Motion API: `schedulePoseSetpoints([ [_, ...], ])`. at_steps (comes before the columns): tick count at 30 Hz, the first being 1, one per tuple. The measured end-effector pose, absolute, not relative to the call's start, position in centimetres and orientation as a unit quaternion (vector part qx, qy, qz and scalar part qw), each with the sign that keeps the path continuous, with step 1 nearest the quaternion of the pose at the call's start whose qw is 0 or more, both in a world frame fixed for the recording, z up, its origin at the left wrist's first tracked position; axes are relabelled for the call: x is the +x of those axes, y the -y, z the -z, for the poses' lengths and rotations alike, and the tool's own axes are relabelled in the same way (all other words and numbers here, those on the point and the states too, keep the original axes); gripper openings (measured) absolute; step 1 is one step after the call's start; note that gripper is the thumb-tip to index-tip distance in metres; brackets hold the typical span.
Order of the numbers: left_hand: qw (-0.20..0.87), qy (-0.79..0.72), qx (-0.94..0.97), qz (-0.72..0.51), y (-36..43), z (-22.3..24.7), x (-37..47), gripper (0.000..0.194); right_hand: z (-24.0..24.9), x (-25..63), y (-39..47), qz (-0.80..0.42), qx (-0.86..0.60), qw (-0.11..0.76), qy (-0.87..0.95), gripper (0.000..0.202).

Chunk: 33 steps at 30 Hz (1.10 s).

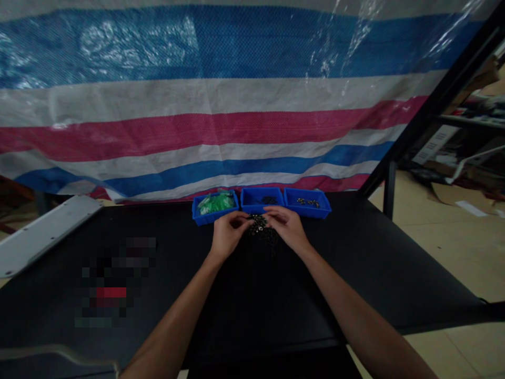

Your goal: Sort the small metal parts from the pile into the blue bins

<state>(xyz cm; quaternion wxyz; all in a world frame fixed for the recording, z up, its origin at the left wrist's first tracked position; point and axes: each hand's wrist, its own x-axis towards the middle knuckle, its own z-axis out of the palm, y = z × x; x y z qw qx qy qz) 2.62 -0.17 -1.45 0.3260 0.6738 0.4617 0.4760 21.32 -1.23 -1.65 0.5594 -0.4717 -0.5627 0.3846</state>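
A pile of small dark and shiny metal parts (pixel 260 227) lies on the black table in front of three blue bins. At the pile's left edge is my left hand (pixel 229 231), its thumb and forefinger closed together at the parts; what they pinch is too small to make out. My right hand (pixel 287 225) reaches over the pile's right side with curled fingers, and what its fingertips hold, if anything, is too small to tell. The left bin (pixel 213 217) holds green and clear plastic bags, the middle bin (pixel 260 209) dark small parts, the right bin (pixel 310 211) shiny small parts.
The black table (pixel 379 263) has a long white metal panel (pixel 47 234) at its left. A pixelated patch covers something at the left. Striped sheeting (pixel 221 126) hangs behind the bins. A black frame post (pixel 389 192) stands at the right, and a pale cable (pixel 59 350) crosses the front left.
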Motion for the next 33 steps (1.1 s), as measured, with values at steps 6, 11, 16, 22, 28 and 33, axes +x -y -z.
schedulePoseSetpoints([
  [6, 0.412, -0.453, 0.609, -0.505, 0.3, 1.6, 3.1, 0.029, 1.6, 20.5, 1.9, -0.423, -0.428, 0.517, 0.609, 0.025],
  [11, 0.445, -0.429, 0.606, -0.500, 0.4, 1.6, 3.4, 0.033, 1.5, 20.3, 1.9, -0.497, -0.393, 0.525, 0.568, 0.022],
  [16, 0.387, -0.435, 0.659, -0.476, 0.5, 1.6, 3.4, 0.028, 1.5, 20.6, 1.7, -0.516, -0.400, 0.528, 0.544, 0.018],
  [22, 0.108, -0.419, 0.836, -0.338, -0.1, 3.0, 3.0, 0.033, 1.5, 21.5, 0.8, -0.375, -0.478, 0.646, 0.463, 0.022],
  [28, 0.039, -0.428, 0.873, -0.230, -0.8, 3.9, 2.6, 0.046, 2.0, 23.1, 0.0, -0.281, -0.543, 0.707, 0.355, 0.045],
  [33, 0.016, -0.454, 0.863, -0.224, -0.6, 3.3, 2.6, 0.036, 2.0, 23.0, 0.0, -0.288, -0.535, 0.702, 0.371, 0.044],
])
